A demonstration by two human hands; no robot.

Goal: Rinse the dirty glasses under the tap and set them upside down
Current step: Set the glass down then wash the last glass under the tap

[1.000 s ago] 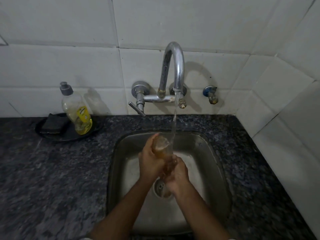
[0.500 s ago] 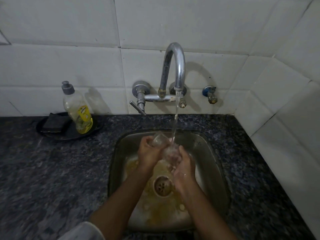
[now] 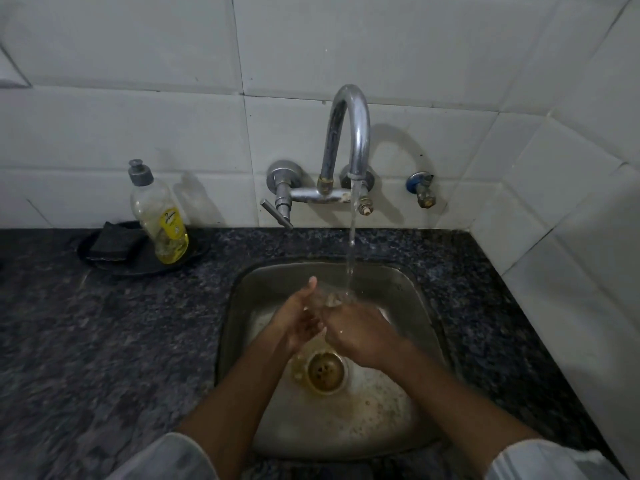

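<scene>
A clear glass (image 3: 330,299) sits under the stream of water (image 3: 351,258) over the steel sink (image 3: 429,327), blurred and hard to make out, caught between both hands. The right hand (image 3: 360,336) wraps it from the near side, fingers clenched around its body. The left hand (image 3: 298,318) presses against its left side with the palm turned inward and the thumb raised; its fingers look loosely curled, and whether they truly grip the glass I cannot tell. Below the hands the brass-coloured drain (image 3: 325,372) is ringed with yellowish residue. The curved chrome tap (image 3: 348,133) is mounted on the white tiled wall (image 3: 138,98). On the dark speckled bench (image 3: 104,341) to the left, a black tray (image 3: 114,263) holds a dish soap bottle (image 3: 161,216) and a dark sponge (image 3: 112,244)
</scene>
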